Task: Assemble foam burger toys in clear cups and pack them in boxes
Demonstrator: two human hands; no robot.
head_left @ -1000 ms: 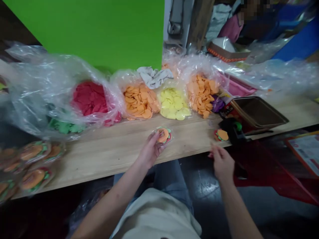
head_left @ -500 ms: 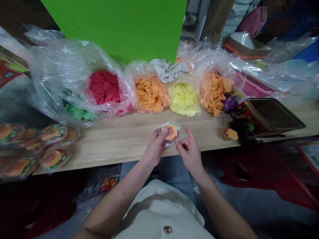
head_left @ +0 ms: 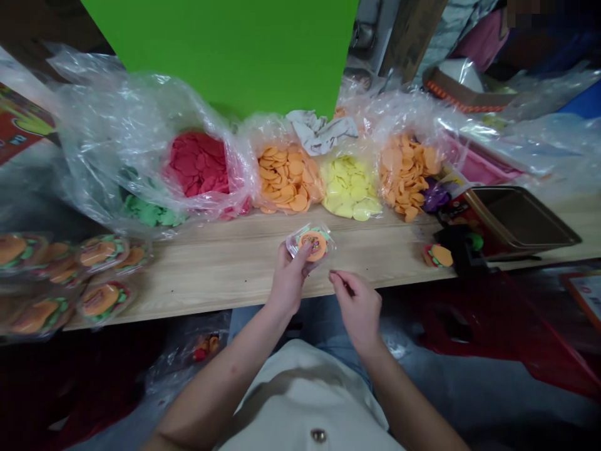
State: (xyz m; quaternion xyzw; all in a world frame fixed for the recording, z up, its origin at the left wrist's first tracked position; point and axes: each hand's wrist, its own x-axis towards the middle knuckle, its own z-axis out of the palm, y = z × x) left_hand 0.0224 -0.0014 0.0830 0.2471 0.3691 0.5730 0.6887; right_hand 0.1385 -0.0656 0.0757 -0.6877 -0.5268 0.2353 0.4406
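Now the left hand is grasping a clear-wrapped foam burger at centre, while the loosely curled, empty-looking right hand is hovering nearby, seemingly needed there next.

Cream shirt, brass button, blue jeans

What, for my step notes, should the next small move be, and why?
Probably set the clear-wrapped burger piece from the left hand down among the wrapped burgers on the wooden table. It looks wrapped like those, and the right hand is not touching it, so it seems to need no further work.
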